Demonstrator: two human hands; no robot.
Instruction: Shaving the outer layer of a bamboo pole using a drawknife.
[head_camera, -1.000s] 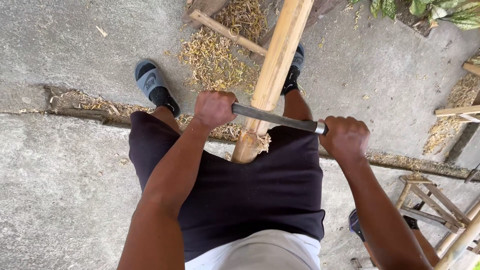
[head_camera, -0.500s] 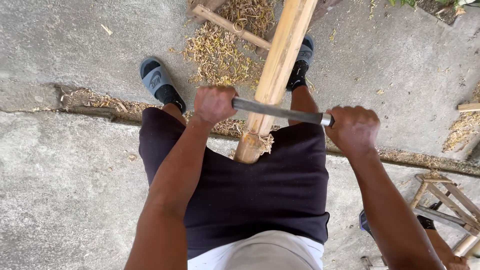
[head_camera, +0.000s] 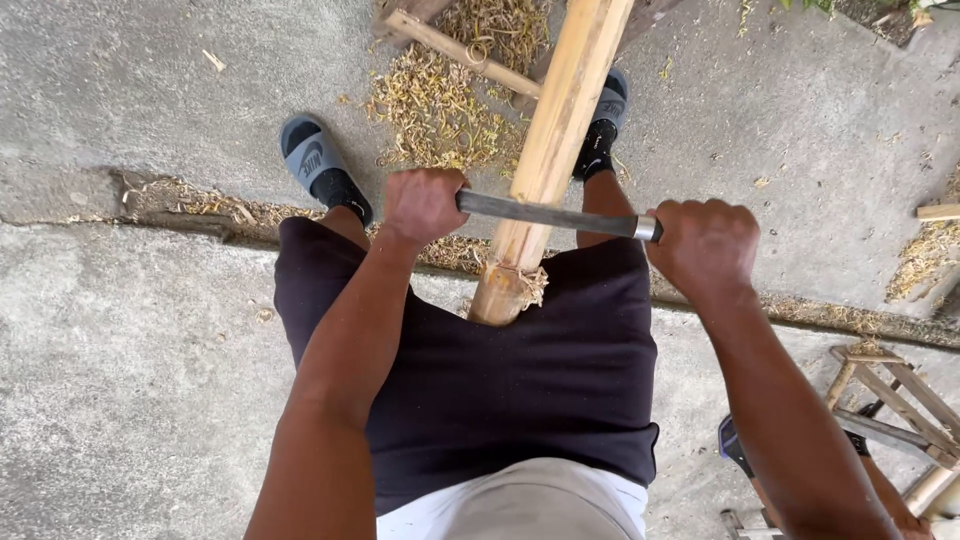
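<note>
A thick pale bamboo pole (head_camera: 562, 120) runs from between my legs up and away over the concrete. Across it lies a long metal blade (head_camera: 545, 213). My left hand (head_camera: 422, 205) grips the blade's left end, and my right hand (head_camera: 703, 247) is closed on its handle at the right. Curled shavings (head_camera: 530, 282) cling to the pole's near end just below the blade. I wear dark shorts and grey slide sandals (head_camera: 310, 160).
A heap of bamboo shavings (head_camera: 440, 95) and a thin wooden stick (head_camera: 460, 50) lie on the concrete ahead. A crack with debris crosses the ground. A small wooden frame (head_camera: 890, 400) and another person's sandalled foot (head_camera: 735, 445) are at lower right.
The blade and both hands have slid a little down the pole toward me, and the view has shifted slightly.
</note>
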